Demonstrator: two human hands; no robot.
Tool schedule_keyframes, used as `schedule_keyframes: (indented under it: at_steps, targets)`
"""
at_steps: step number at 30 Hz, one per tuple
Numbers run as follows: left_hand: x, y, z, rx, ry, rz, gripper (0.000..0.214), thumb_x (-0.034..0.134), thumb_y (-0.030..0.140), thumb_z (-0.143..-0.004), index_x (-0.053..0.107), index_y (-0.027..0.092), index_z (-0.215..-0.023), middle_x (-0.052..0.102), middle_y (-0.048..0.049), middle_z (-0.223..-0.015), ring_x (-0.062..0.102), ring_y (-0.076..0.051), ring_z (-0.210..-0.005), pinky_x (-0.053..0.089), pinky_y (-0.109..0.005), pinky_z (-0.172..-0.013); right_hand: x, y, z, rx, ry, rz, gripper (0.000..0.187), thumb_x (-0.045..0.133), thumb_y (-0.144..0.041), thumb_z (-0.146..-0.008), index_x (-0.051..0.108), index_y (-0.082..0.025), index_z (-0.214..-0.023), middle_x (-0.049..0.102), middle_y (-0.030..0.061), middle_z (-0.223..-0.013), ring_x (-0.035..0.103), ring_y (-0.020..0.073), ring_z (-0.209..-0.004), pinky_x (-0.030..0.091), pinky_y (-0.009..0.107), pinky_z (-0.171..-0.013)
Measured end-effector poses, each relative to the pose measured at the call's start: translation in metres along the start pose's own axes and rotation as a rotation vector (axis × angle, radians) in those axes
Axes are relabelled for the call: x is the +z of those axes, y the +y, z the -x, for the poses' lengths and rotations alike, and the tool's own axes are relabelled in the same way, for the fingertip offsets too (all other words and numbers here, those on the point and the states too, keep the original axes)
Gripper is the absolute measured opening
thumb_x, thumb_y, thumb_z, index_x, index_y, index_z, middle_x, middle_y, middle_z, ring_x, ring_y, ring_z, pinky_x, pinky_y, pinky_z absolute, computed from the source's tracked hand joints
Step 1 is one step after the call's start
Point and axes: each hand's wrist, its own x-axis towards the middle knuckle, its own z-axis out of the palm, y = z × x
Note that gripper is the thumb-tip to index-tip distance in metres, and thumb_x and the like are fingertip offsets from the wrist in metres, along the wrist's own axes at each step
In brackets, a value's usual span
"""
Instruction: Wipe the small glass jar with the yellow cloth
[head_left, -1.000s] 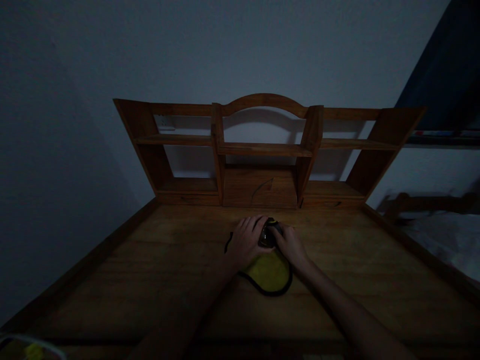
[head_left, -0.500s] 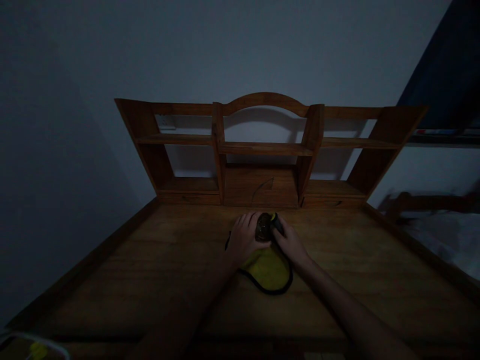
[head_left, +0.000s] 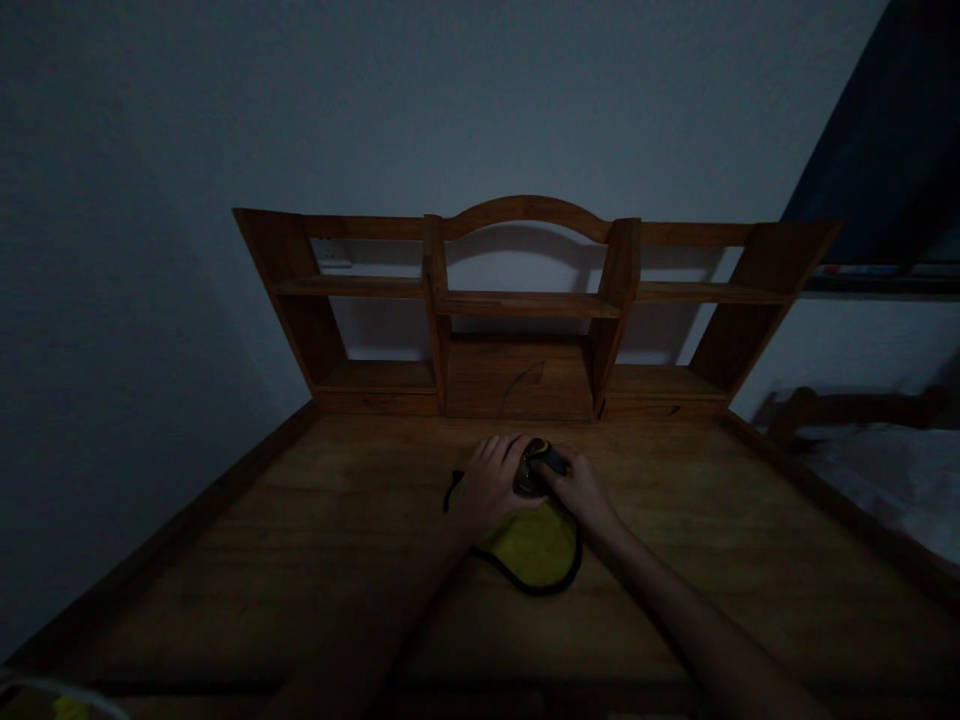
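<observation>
At the far end of the cloth, the left hand is clasping a shiny object, the right hand pinching a dark piece beside it. The object is likely feeling hard, slippery, perhaps breakable, its sides offering the hold

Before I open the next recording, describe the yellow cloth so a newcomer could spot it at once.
A wooden shelf unit stands along the back of a wooden desk. In front of its middle section, on the desktop and partly beneath the left hand, lies the yellow cloth. Its yellow face and curved black border set it apart from the brown wood and the dark round object.
</observation>
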Motion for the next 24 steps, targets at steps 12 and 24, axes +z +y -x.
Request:
schedule_keyframes:
  at_steps: [12, 24]
  targets:
    - [-0.001, 0.002, -0.001, -0.008, 0.004, 0.000, 0.078, 0.069, 0.058, -0.067, 0.042, 0.018, -0.128, 0.055, -0.0130, -0.120, 0.052, -0.031, -0.109, 0.042, -0.047, -0.095, 0.000, -0.005, 0.001, 0.069, -0.022, -0.050, 0.026, 0.058, -0.026, -0.076, 0.068, -0.018, -0.099, 0.072, 0.0058, -0.088, 0.067, 0.0226, -0.079, 0.051, 0.031, -0.071]
    - [-0.003, 0.004, 0.000, -0.002, 0.001, 0.020, 0.077, 0.069, 0.058, -0.067, 0.042, 0.019, -0.128, 0.055, -0.0131, -0.120, 0.052, -0.031, -0.109, 0.040, -0.049, -0.096, 0.010, 0.003, -0.003, 0.110, -0.073, -0.463, 0.035, 0.058, -0.023, -0.071, 0.062, -0.016, -0.104, 0.070, 0.0047, -0.097, 0.065, 0.0209, -0.090, 0.051, 0.033, -0.083]
